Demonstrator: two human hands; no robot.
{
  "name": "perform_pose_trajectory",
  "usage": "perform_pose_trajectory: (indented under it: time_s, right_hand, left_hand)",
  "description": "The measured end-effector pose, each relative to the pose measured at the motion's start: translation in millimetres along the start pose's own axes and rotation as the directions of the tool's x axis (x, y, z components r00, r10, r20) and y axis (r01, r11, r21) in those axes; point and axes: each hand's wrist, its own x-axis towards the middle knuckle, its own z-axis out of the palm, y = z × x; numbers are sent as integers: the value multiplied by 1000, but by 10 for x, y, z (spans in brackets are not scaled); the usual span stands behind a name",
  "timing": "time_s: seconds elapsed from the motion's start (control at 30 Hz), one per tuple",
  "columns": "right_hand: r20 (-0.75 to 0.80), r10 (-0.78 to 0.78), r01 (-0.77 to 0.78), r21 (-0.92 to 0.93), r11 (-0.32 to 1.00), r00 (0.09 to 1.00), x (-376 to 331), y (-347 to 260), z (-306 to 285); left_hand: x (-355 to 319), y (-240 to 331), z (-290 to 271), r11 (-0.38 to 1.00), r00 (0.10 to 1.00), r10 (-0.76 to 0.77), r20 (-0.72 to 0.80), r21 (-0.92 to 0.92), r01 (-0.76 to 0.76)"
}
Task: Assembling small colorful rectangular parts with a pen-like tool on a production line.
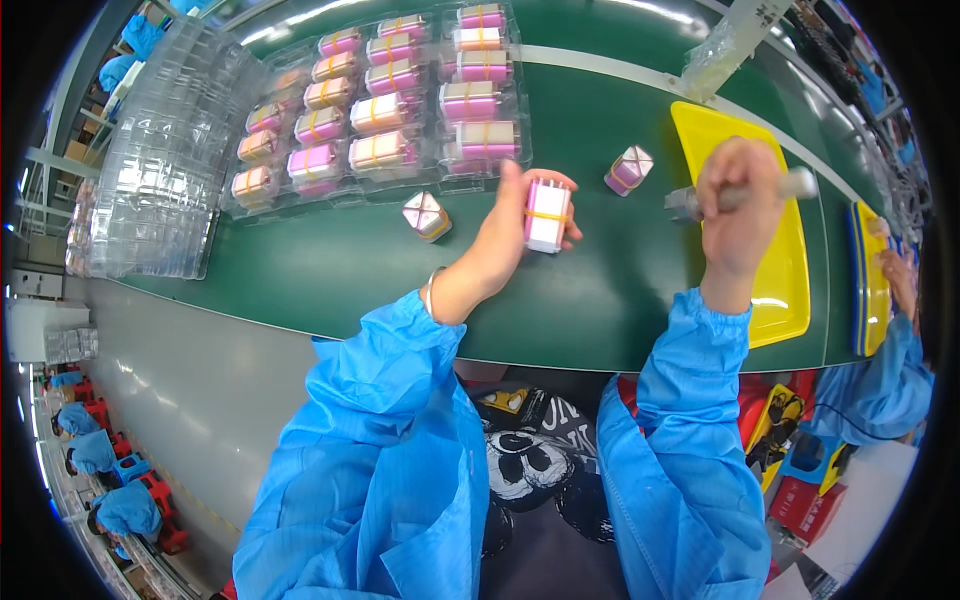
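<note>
Blue sleeves (400, 440) reach out over the green belt (330, 270). The left hand (510, 225) is closed around a small white-and-pink block (547, 215), held upright with its long axis running away from the person. The right hand (738, 205) is fisted on a grey tool (745, 193) lying crosswise, its tip pointing left toward the block, the two well apart. Another block (628, 168) lies between them, farther back on the belt.

A long dark-green counter (330, 280) with a pale stripe along its far side spans the scene, glare from overhead lighting streaking its far edge. A smooth grey floor (200, 400) lies below. At far left, seated workers in blue coats (95, 450) sit on red stools (160, 495) beside a grey metal frame (60, 160).
</note>
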Motion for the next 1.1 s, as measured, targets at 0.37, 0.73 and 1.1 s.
perform_pose_trajectory:
  time_s: [0.37,0.73,1.1]
  right_hand:
    - [-58,269,-186,-859,478,961,18,390,79]
    - [-77,309,-233,-828,509,948,-22,408,-38]
    - [10,206,-106,-833,544,978,-34,387,-54]
  left_hand:
    - [-176,-39,28,987,990,63,-128,157,-43]
    - [-327,-48,26,367,830,545,-121,924,-106]
    - [-376,-91,370,69,684,603,410,828,-557]
